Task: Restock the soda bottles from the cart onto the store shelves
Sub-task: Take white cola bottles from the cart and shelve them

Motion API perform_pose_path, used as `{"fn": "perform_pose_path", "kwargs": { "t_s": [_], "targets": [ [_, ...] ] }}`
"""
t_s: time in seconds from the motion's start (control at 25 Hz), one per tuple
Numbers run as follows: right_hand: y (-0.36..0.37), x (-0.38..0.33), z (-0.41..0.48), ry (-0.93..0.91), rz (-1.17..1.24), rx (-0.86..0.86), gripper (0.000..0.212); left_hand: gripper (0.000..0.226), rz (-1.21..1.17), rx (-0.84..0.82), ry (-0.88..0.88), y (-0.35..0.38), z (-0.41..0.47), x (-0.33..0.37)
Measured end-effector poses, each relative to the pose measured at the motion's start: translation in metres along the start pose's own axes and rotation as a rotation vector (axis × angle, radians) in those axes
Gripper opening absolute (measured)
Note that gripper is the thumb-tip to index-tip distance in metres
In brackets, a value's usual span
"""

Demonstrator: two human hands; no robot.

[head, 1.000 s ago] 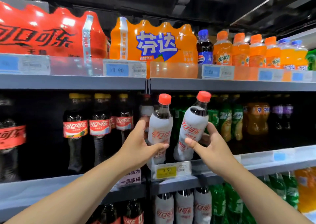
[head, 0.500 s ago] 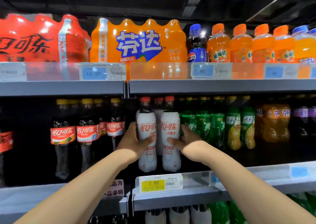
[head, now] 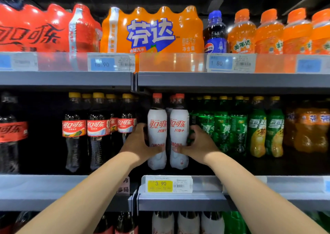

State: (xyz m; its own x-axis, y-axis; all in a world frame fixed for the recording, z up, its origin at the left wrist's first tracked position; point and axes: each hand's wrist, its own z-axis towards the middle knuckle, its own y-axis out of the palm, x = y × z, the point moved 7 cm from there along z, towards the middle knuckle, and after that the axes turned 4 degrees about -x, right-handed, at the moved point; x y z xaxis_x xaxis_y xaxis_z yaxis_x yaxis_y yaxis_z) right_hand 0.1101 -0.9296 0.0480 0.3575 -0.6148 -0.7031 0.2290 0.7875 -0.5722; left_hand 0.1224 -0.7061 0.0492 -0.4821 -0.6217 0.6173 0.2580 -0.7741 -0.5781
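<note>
Two cola bottles in white sleeves stand upright on the middle shelf (head: 250,200), just beside each other: the left white bottle (head: 157,124) and the right white bottle (head: 179,124). The left hand (head: 138,144) curls its fingers round the left one; the right hand (head: 200,144) wraps the right one likewise. One yellow price tag (head: 160,186) sits below them. Five yellow caps (head: 98,95) show to their left. Above are two multipacks, the red multipack (head: 35,31) and the orange multipack (head: 151,33), one blue-capped bottle (head: 215,35) and four orange bottles (head: 241,37)
</note>
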Motion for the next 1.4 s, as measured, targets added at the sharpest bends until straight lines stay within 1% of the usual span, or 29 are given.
{"fn": "perform_pose_path", "kwargs": {
  "t_s": [0.04, 0.16, 0.24, 0.32, 0.48, 0.56, 0.64, 0.76, 0.84, 0.92, 1.0, 1.04, 1.12, 1.16, 1.24, 1.32, 1.4],
  "targets": [
    [-0.001, 0.002, 0.000, 0.024, -0.039, 0.014, 0.068, 0.068, 0.016, 0.005, -0.033, 0.001, 0.001, -0.002],
    [-0.002, 0.007, 0.001, 0.066, -0.083, 0.024, 0.058, 0.053, 0.110, 0.029, -0.092, 0.001, 0.005, -0.005],
    [-0.002, 0.006, 0.001, 0.062, -0.114, 0.015, 0.053, 0.039, 0.215, 0.024, -0.089, 0.003, 0.006, -0.003],
    [-0.001, 0.004, 0.001, 0.040, -0.149, -0.007, 0.051, 0.034, 0.263, 0.019, -0.080, 0.004, 0.005, -0.003],
    [0.004, 0.005, 0.001, 0.016, -0.151, -0.076, 0.051, 0.029, 0.226, -0.006, -0.083, 0.004, 0.003, -0.005],
    [0.008, 0.009, 0.002, 0.062, -0.174, -0.108, 0.044, 0.025, 0.159, -0.021, -0.105, 0.004, 0.002, -0.008],
    [0.011, 0.014, 0.002, 0.128, -0.143, -0.139, 0.038, 0.022, 0.137, -0.033, -0.107, 0.005, 0.002, -0.009],
    [0.009, 0.015, 0.000, 0.170, -0.130, -0.151, 0.041, 0.018, 0.172, -0.064, -0.090, 0.008, 0.002, -0.009],
    [0.006, 0.015, 0.000, 0.153, -0.186, -0.133, 0.044, 0.020, 0.182, -0.068, -0.081, 0.010, 0.002, -0.009],
    [0.003, 0.014, 0.000, 0.127, -0.202, -0.091, 0.040, 0.019, 0.172, -0.077, -0.088, 0.011, 0.000, -0.010],
    [-0.001, 0.010, 0.001, 0.068, -0.148, -0.032, 0.032, 0.014, 0.156, -0.097, -0.106, 0.012, -0.001, -0.008],
    [0.001, 0.006, 0.001, 0.022, -0.102, -0.029, 0.027, 0.012, 0.145, -0.103, -0.117, 0.012, -0.003, -0.007],
    [0.009, 0.000, -0.001, -0.036, 0.003, -0.076, 0.010, 0.007, 0.128, -0.107, -0.121, 0.010, -0.004, -0.006],
    [0.014, 0.000, -0.002, -0.041, 0.044, -0.110, 0.012, 0.005, 0.127, -0.110, -0.116, 0.010, -0.005, -0.006],
    [0.017, -0.001, -0.003, -0.038, 0.059, -0.141, 0.024, 0.005, 0.114, -0.120, -0.086, 0.010, -0.007, -0.003],
    [0.016, -0.001, -0.004, -0.042, 0.008, -0.144, 0.028, 0.013, 0.057, -0.124, -0.061, 0.011, -0.007, -0.002],
    [0.012, -0.003, -0.006, -0.033, -0.006, -0.112, 0.028, 0.020, -0.002, -0.120, -0.045, 0.011, -0.007, -0.001]
  ]
}}
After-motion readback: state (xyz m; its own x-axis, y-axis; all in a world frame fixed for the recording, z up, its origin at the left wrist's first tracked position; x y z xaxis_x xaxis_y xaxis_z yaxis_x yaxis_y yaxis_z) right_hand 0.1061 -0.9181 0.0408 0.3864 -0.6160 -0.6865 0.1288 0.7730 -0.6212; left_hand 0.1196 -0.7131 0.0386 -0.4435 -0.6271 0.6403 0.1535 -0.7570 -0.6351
